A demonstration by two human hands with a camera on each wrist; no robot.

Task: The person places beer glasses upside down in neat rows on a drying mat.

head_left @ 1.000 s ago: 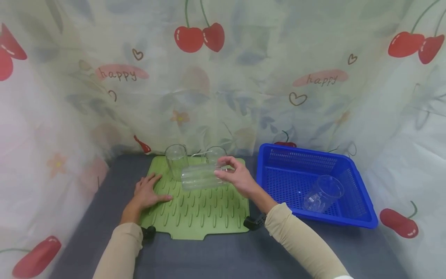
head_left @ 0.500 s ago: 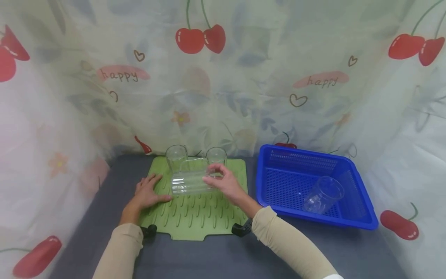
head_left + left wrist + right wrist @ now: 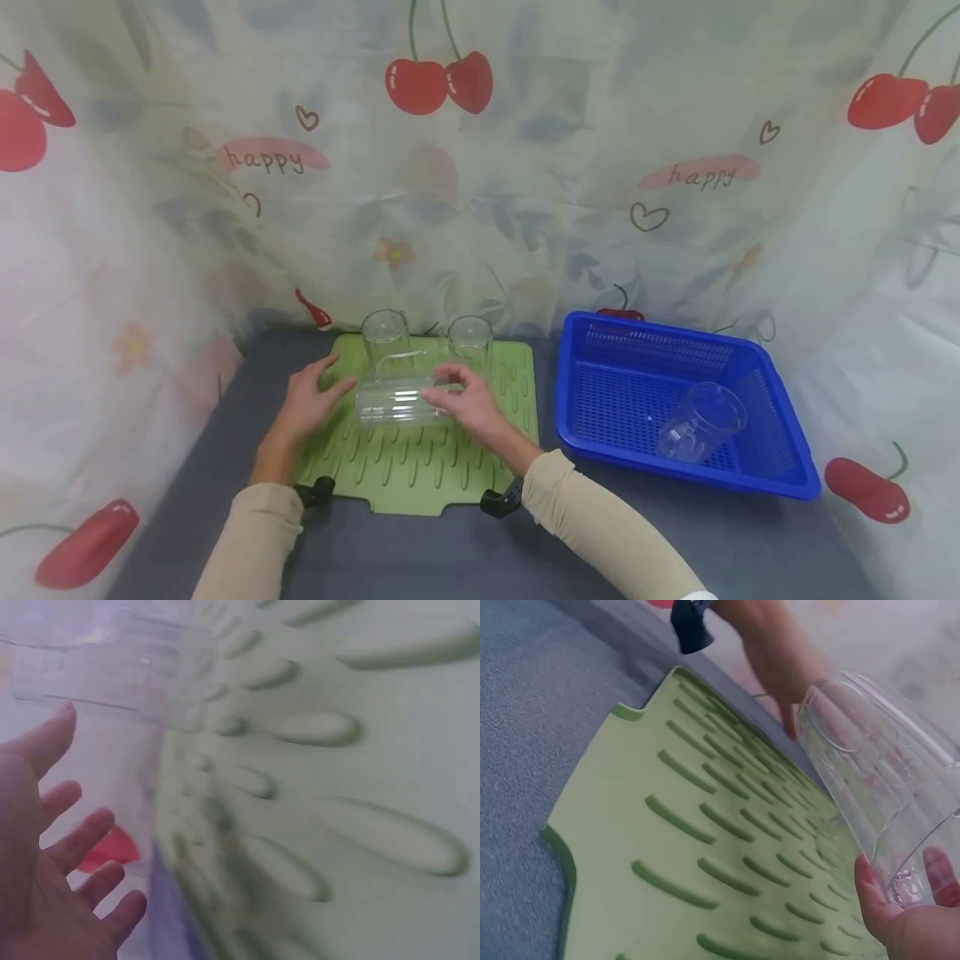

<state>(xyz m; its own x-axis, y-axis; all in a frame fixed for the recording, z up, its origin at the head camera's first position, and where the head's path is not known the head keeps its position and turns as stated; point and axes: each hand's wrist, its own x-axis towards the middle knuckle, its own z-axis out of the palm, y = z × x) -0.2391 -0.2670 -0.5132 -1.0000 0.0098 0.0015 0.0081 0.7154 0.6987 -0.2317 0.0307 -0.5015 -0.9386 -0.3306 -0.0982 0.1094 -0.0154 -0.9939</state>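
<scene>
My right hand [image 3: 471, 407] pinches one end of a clear glass mug [image 3: 393, 402] between thumb and fingers. The mug lies sideways above the green ridged drying mat [image 3: 412, 475], with a curved handle on its upper side. In the right wrist view, my fingertips [image 3: 874, 896] press on the mug's near end. My left hand [image 3: 309, 402] hovers over the mat's left side, fingers spread, close to the mug's other end and holding nothing. Two clear glasses, one on the left [image 3: 386, 333] and one on the right [image 3: 471, 335], stand at the mat's back.
A blue plastic basket [image 3: 686, 475] stands right of the mat, with another clear glass [image 3: 701, 423] leaning inside it. Grey cloth [image 3: 420, 554] covers the table. A cherry-print curtain [image 3: 517, 225] hangs behind and at both sides.
My right hand has carried the mug leftward and slightly nearer to me, toward my left hand. My left hand has lifted from the mat and turned toward the mug.
</scene>
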